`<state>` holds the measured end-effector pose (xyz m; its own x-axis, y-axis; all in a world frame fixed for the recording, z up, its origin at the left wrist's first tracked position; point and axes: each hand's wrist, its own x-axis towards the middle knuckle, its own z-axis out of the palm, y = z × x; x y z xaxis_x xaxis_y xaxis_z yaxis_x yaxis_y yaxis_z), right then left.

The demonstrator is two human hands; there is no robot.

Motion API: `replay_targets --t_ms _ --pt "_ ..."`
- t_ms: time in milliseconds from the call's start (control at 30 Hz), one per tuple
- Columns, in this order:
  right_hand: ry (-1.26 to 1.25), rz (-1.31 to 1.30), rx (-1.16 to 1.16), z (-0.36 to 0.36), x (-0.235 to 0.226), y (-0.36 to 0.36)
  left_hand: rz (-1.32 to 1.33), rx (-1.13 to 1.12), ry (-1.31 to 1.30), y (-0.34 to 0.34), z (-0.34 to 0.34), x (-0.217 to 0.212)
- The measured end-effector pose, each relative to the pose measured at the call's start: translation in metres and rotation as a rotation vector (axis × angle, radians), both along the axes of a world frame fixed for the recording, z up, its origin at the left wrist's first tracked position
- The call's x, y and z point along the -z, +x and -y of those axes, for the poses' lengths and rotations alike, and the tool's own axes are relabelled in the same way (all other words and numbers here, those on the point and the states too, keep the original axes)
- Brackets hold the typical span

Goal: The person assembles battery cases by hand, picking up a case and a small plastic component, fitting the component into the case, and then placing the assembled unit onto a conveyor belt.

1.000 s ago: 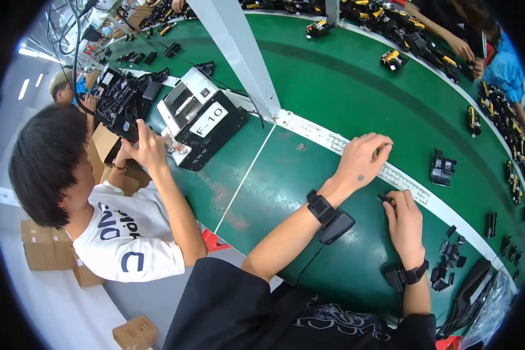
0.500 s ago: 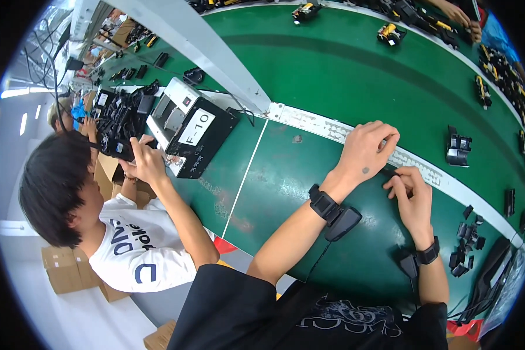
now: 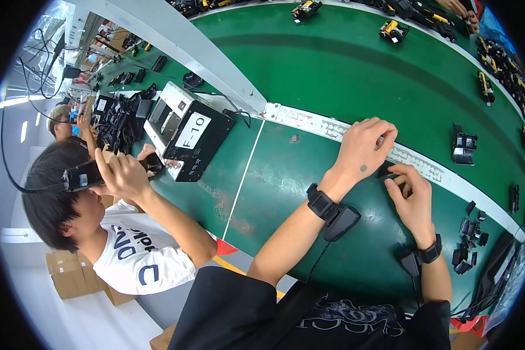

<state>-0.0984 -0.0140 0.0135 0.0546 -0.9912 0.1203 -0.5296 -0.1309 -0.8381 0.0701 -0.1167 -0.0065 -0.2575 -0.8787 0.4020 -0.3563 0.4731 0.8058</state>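
My left hand is closed, its fingers curled in at the white metal rail; whatever they may hold is hidden. Just right of it and nearer to me, my right hand has bent fingers, with thumb and index close to a small dark piece mostly covered by the hands. I cannot make out what that piece is. Each wrist wears a black strap; a black box sits by the left one and another black box by the right, both with cables.
A black and white machine stands left, beside a slanting grey post. A co-worker holds a black device. Past the rail, the green surface carries a black plastic part and yellow-black assemblies. Small black pieces lie right.
The co-worker has raised a hand with a black device to head height. My hands keep nearly the same pose; the view has shifted slightly.
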Motion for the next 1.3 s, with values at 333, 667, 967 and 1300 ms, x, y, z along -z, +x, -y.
replay_targets --t_ms 333,667,967,1300 --pt "-0.093 -0.027 -0.054 0.0024 -0.0009 0.0024 0.000 0.006 0.003 0.0001 0.0005 -0.0012" --pt "0.024 0.012 -0.058 -0.0010 -0.0010 0.0016 0.004 -0.002 0.005 0.0005 0.0005 -0.0017" --pt "-0.001 -0.019 -0.049 -0.0004 -0.0036 0.0007 0.010 -0.001 0.011 0.0003 0.0000 -0.0013" --pt "0.007 0.017 -0.040 -0.0012 -0.0006 0.0018 -0.006 -0.001 0.011 0.0000 -0.0004 -0.0021"
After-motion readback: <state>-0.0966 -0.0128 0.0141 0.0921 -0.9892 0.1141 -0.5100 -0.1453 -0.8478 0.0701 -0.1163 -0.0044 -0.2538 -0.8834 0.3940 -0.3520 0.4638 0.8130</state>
